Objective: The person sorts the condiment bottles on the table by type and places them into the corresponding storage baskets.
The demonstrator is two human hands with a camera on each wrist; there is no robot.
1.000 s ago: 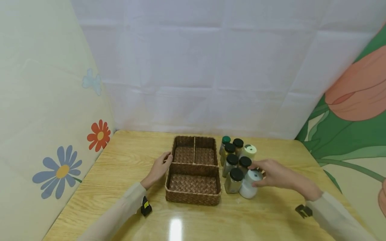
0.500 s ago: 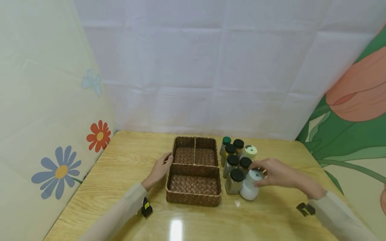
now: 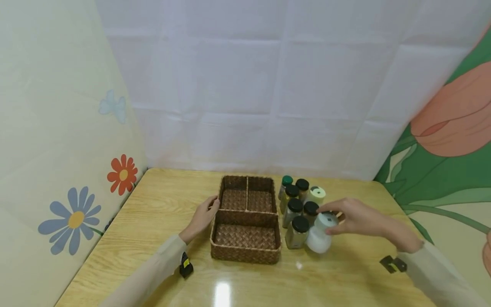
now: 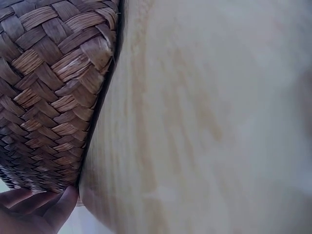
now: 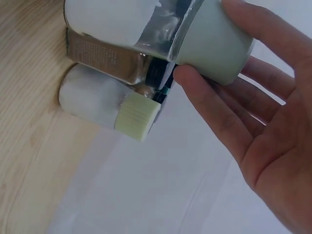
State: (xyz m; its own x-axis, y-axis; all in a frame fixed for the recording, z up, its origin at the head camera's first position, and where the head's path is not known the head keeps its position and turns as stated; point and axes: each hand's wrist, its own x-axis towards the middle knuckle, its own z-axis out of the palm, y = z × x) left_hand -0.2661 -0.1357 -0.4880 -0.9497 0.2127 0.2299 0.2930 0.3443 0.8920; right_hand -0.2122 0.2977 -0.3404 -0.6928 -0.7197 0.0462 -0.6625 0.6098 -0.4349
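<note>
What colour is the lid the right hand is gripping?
The lid is a pale grey-green, seen best in the right wrist view.

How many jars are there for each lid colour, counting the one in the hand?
Black-lidded jars: 5
Green-lidded jar: 1
Pale-lidded jars, one of them in the fingers of the right hand: 2
Total: 8 jars

The jar (image 5: 109, 19) looks glassy, its lid (image 5: 218, 44) matt plastic, the basket (image 3: 245, 254) rough wickerwork, the table (image 3: 268, 285) glossy wood.
</note>
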